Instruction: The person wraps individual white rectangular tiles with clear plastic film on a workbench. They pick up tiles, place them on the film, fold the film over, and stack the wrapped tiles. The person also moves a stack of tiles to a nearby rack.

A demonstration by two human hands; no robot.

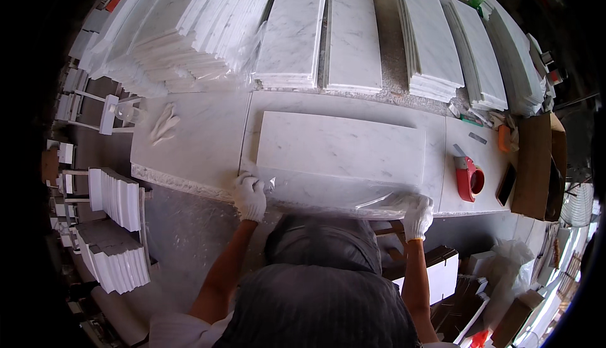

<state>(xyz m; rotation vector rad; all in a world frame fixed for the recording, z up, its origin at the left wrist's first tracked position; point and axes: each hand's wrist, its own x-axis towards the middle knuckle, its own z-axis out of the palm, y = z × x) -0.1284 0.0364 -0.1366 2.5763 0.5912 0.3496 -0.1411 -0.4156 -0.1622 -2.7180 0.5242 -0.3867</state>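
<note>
- Dark clothing (315,304) on the person fills 6 o'clock, nearest the camera.
- White-gloved left hand (250,196), at the slab's 8 o'clock: fingers curled narrow, holding the clear film (328,191).
- Gloved right hand (418,216), between its 4 and 5 o'clock: fingers closed on the film's other end.
- Veined white slab (341,147) lies flat mid-bench (196,136), film along its near edge.
- Red tape dispenser (466,180) sits at its 3 o'clock, loose gloves (165,124) at 9, slab stacks (353,38) at 12.
</note>
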